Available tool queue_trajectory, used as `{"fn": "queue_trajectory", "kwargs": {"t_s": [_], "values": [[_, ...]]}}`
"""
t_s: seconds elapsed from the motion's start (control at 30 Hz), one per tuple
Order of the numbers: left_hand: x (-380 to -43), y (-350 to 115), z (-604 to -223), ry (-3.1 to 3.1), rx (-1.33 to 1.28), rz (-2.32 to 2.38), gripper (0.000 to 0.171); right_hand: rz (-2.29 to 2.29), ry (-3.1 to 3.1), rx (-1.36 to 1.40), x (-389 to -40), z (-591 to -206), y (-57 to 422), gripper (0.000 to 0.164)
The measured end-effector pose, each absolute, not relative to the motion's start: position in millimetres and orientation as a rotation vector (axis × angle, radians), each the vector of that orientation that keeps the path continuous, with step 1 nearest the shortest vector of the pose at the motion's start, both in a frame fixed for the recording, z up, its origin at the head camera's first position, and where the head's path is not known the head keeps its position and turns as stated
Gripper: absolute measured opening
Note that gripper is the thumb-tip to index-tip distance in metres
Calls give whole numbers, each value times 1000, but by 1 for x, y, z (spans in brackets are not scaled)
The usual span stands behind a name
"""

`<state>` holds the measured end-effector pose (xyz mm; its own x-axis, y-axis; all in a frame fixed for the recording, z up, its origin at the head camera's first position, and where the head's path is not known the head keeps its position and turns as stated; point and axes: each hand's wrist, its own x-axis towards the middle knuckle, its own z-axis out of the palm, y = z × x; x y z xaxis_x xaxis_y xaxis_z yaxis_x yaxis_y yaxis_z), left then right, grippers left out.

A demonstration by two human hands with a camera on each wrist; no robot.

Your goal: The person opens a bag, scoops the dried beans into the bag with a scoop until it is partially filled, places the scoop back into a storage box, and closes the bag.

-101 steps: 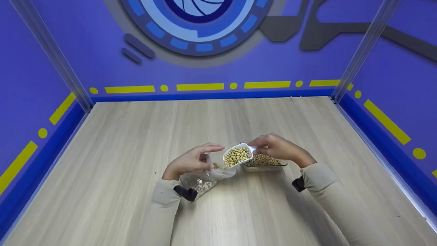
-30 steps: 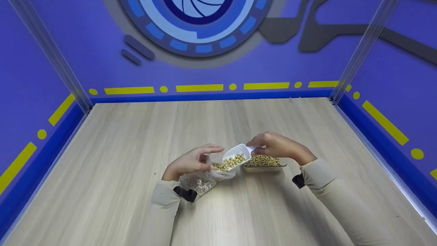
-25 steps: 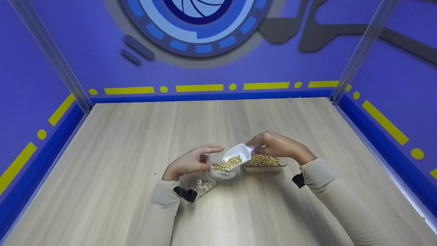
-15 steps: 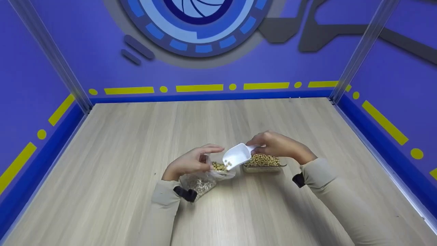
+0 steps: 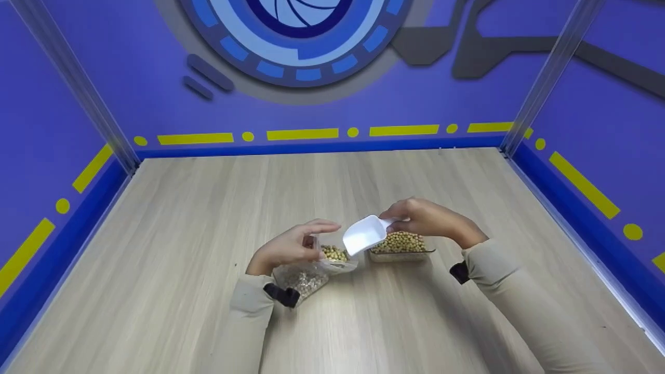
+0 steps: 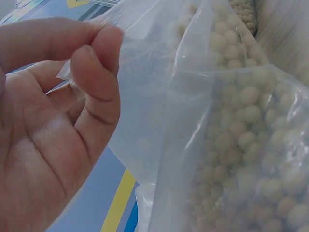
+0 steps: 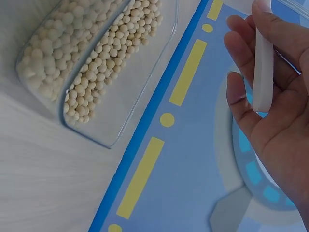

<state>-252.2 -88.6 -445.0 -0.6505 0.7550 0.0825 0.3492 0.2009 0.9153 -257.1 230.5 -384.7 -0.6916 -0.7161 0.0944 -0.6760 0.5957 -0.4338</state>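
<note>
My left hand (image 5: 288, 245) pinches the rim of a clear plastic bag (image 5: 306, 280) between thumb and fingers, keeping its mouth spread. Round yellowish beans (image 5: 334, 253) show inside that mouth, and many more fill the bag in the left wrist view. My right hand (image 5: 431, 222) grips a white scoop (image 5: 365, 235) by its handle, tilted towards the bag mouth with its bowl bare. Just right of the bag stands a clear rectangular container (image 5: 401, 257), heaped with the same beans. In the right wrist view the scoop handle (image 7: 263, 72) lies between thumb and fingers.
Everything stands on a light wood-grain table (image 5: 208, 218). A blue-purple wall (image 5: 311, 117) with yellow dashes closes off the back, and similar panels flank both sides. The container sits beneath my right hand, close to the bag.
The scoop was full of beans; they have slid out into the bag, and its bowl is now bare. It has since lifted slightly right, while my left hand has stayed put.
</note>
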Motion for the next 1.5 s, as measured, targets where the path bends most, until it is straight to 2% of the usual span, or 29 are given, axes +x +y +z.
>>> {"fn": "queue_trajectory", "kwargs": {"t_s": [0.17,0.53,0.97,1.5], "values": [[-252,-89,-446,2096,1031,1431,63,-689,2728,-1146,-258,-383,240,30],[-252,-90,-448,2110,1020,1424,64,-747,2733,-1149,-262,-385,262,23],[-252,-89,-448,2100,1014,1423,61,-747,2810,-940,-260,-388,289,29],[-253,-88,-447,2113,1017,1413,62,-480,2927,-969,-251,-388,309,28]]}}
